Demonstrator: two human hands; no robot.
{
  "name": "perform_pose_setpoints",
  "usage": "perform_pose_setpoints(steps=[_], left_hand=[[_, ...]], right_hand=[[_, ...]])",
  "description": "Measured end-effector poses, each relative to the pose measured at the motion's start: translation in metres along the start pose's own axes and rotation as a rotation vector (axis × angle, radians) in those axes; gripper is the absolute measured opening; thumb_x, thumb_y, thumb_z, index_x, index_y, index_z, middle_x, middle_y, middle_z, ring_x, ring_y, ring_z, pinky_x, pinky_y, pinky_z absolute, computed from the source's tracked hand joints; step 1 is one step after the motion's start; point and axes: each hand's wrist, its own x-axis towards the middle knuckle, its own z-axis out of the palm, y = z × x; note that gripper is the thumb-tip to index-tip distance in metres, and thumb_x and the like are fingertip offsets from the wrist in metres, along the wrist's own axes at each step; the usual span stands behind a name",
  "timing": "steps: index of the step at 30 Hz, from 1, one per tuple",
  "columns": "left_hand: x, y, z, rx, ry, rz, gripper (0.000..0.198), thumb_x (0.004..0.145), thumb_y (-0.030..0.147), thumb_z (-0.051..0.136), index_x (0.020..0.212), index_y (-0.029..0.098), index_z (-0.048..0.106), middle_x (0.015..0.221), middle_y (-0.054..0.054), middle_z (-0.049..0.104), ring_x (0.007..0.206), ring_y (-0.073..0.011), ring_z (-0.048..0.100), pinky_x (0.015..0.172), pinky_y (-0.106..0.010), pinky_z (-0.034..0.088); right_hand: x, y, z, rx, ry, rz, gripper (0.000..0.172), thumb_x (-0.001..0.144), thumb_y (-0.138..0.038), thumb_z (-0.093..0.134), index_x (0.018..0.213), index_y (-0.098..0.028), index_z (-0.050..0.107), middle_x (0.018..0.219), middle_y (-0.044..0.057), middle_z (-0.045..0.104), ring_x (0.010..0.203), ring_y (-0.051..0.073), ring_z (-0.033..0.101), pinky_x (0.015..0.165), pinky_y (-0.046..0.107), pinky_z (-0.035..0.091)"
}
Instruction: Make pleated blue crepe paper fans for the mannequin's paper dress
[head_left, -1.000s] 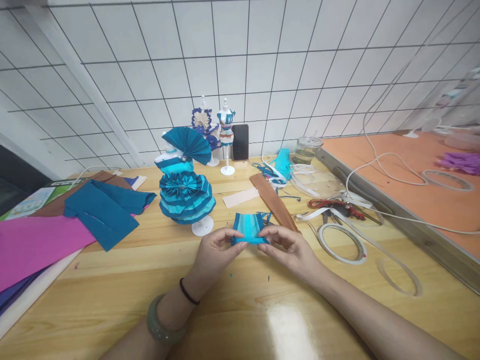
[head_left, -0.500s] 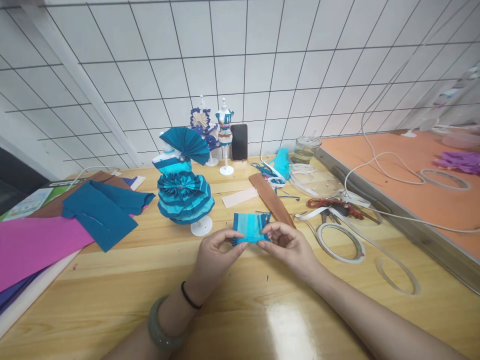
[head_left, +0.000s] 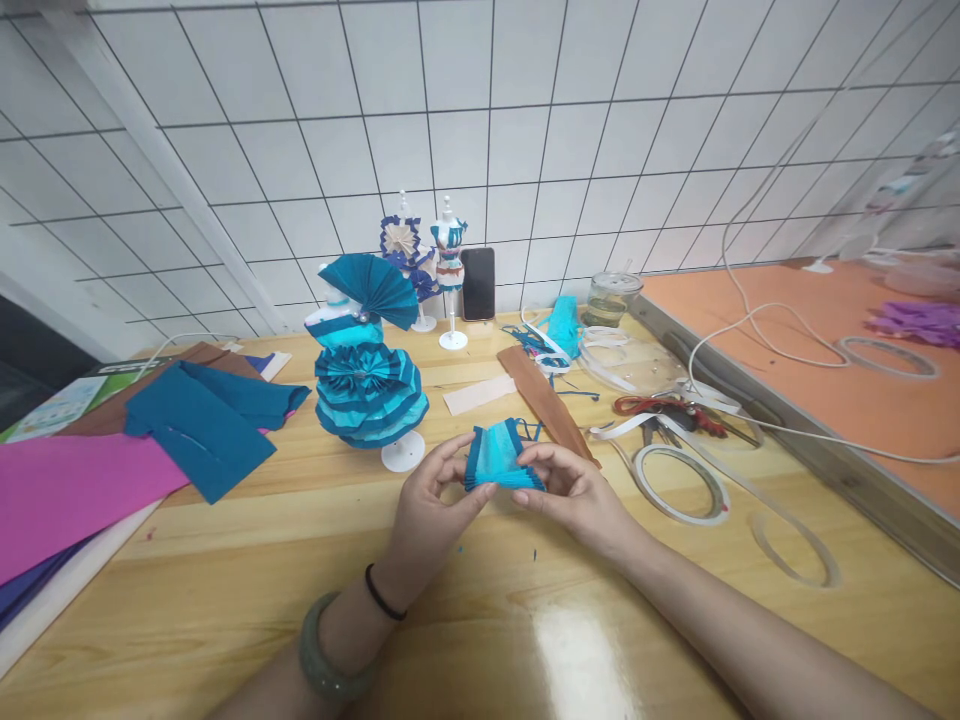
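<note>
Between my two hands is a piece of pleated crepe paper [head_left: 496,455], light turquoise with darker teal side edges; narrow folds are stacked along its near edge. My left hand [head_left: 431,495] pinches its left side, thumb in front and fingers behind. On the right side, my right hand [head_left: 574,490] grips it the same way, thumb at the near folds. Beyond my left hand stands a small dress form [head_left: 367,370] wearing a layered turquoise paper skirt and a teal folded fan. A brown paper strip [head_left: 544,400] lies just beyond my right hand.
Teal paper [head_left: 202,420] and pink paper [head_left: 82,490] are piled at left. Two smaller dress forms stand by a phone [head_left: 478,284] against the tiled wall. At right are a tape roll [head_left: 645,485], scissors [head_left: 660,408], a glass jar [head_left: 611,300] and a white cable [head_left: 825,448].
The paper's far part has lifted and curved, and more folds show at its near edge. My left fingers have shifted from its top to behind its left side.
</note>
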Motion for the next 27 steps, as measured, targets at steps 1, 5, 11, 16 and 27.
perform_pose_setpoints(steps=[1, 5, 11, 16, 27], left_hand=[[-0.0004, 0.0005, 0.0001, -0.007, -0.006, -0.006, 0.054, 0.068, 0.022, 0.067, 0.117, 0.016, 0.046, 0.076, -0.002, 0.065, 0.072, -0.0138, 0.059, 0.075, -0.027, 0.047], [-0.0011, 0.0006, 0.0001, -0.02, -0.038, -0.026, 0.059, 0.068, 0.023, 0.067, 0.121, 0.016, 0.042, 0.078, -0.003, 0.066, 0.075, -0.0144, 0.06, 0.077, -0.028, 0.046], [-0.0013, 0.0012, 0.0008, -0.019, -0.047, -0.024, 0.059, 0.068, 0.023, 0.066, 0.121, 0.014, 0.042, 0.077, -0.003, 0.066, 0.074, -0.0144, 0.06, 0.076, -0.028, 0.047], [-0.0026, 0.0038, 0.0003, 0.018, -0.039, -0.023, 0.054, 0.07, 0.021, 0.064, 0.119, 0.015, 0.043, 0.076, -0.002, 0.066, 0.075, -0.014, 0.06, 0.077, -0.027, 0.046], [-0.0034, 0.002, -0.0003, 0.162, 0.0, 0.065, 0.024, 0.072, 0.018, 0.06, 0.092, 0.021, 0.047, 0.073, 0.002, 0.064, 0.069, -0.0113, 0.06, 0.069, -0.024, 0.047]], right_hand=[[-0.0004, -0.0003, -0.0001, -0.01, -0.013, 0.021, 0.023, 0.064, -0.022, 0.073, 0.083, -0.025, 0.06, 0.079, -0.003, 0.056, 0.075, 0.012, 0.052, 0.069, 0.023, 0.041], [-0.0013, -0.0004, -0.0002, -0.082, -0.033, 0.048, 0.02, 0.064, -0.023, 0.073, 0.082, -0.023, 0.064, 0.08, -0.003, 0.061, 0.076, 0.012, 0.054, 0.072, 0.025, 0.041], [-0.0009, 0.0039, -0.0008, -0.1, 0.006, 0.047, 0.017, 0.065, -0.022, 0.072, 0.082, -0.022, 0.069, 0.079, -0.001, 0.068, 0.073, 0.013, 0.059, 0.073, 0.026, 0.043], [-0.0008, 0.0019, 0.0001, -0.104, 0.088, 0.022, 0.015, 0.063, -0.021, 0.072, 0.078, -0.022, 0.07, 0.076, -0.001, 0.07, 0.07, 0.013, 0.06, 0.07, 0.026, 0.045], [0.0001, 0.0016, -0.0025, -0.164, 0.133, 0.011, 0.013, 0.064, -0.023, 0.071, 0.077, -0.021, 0.069, 0.075, 0.0, 0.07, 0.069, 0.013, 0.06, 0.068, 0.027, 0.045]])
